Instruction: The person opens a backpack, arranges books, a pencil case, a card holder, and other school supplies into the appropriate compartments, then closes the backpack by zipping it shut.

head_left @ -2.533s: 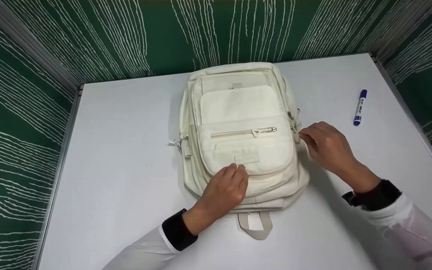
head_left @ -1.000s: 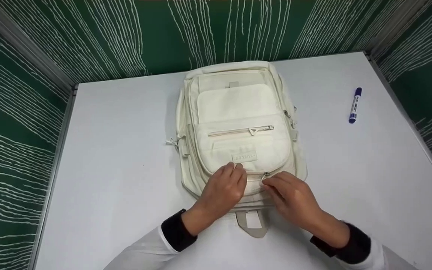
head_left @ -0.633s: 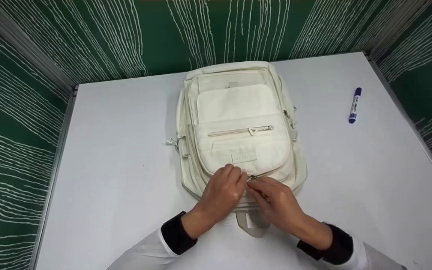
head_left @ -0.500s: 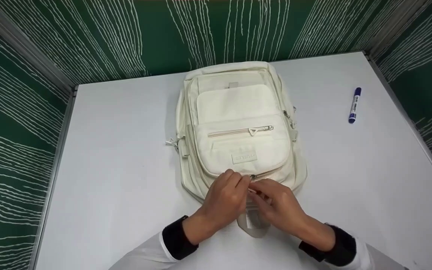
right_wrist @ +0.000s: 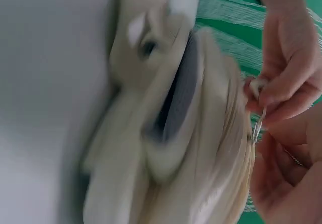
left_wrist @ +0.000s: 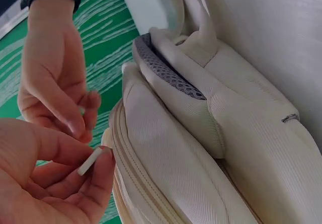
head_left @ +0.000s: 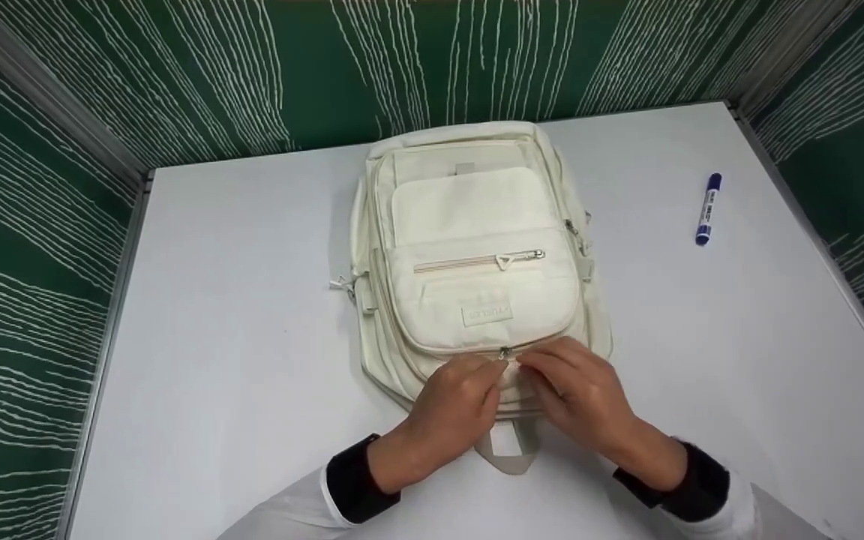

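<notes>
A cream backpack lies front-up on the white table, its carry loop toward me. My left hand pinches a small off-white zipper pull between thumb and fingertips, at the edge of the front pocket. The metal slider shows just beyond those fingertips in the head view. Close beside it on the right, my right hand has its fingertips over the same zipper line. Its fingers are loosely bent, and nothing shows between them in the left wrist view.
A purple-capped marker lies on the table to the right of the backpack. Another zipper pull hangs on the upper pocket. Green walls with white streaks stand along the back and both sides.
My right hand slid the zipper from the bag's right side round to the bottom middle. The left hand then took the pull, and the right hand moved slightly right, away from it.
</notes>
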`<state>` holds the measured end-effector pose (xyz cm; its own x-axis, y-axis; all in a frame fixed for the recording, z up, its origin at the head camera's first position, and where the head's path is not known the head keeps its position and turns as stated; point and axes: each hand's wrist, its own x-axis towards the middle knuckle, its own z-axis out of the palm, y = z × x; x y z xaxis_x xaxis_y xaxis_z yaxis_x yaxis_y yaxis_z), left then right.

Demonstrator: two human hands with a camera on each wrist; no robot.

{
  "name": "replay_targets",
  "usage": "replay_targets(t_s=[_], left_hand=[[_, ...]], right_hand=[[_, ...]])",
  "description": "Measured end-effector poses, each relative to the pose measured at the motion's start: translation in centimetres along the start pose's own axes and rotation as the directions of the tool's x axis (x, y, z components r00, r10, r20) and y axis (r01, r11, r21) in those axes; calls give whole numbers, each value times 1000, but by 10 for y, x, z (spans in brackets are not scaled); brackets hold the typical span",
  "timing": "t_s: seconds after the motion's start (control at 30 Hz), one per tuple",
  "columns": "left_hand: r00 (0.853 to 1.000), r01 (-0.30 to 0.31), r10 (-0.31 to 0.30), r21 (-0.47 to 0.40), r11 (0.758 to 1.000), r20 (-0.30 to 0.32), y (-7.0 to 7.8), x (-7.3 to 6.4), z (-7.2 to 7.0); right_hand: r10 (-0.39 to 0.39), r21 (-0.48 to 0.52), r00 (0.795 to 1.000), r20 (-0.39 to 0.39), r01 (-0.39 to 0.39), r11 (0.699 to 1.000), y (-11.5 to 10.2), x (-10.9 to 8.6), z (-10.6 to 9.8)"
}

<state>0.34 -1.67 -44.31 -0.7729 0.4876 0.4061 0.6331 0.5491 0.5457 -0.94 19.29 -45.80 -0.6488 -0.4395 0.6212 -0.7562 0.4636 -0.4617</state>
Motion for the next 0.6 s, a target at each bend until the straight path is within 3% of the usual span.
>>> replay_targets(t_s=[0.1,0.17,0.37,0.6], left_hand=[[1000,-9,9,5,1000,-7,2,0,-1],[999,-39,40,8,999,-35,2,-1,0],[990,-102,102,4,995,-95,2,-2,0],[993,-58,57,-5,998,-102,-8,-13,-10]], right_hand=[[-69,-218,997,22,73,973,14,7,-8],[-70,-279,995,69,87,956,21,10,-11],[-95,-321,984,154,140,937,33,12,-13],[-157,-303,980,119,187,935,36,13,-11]])
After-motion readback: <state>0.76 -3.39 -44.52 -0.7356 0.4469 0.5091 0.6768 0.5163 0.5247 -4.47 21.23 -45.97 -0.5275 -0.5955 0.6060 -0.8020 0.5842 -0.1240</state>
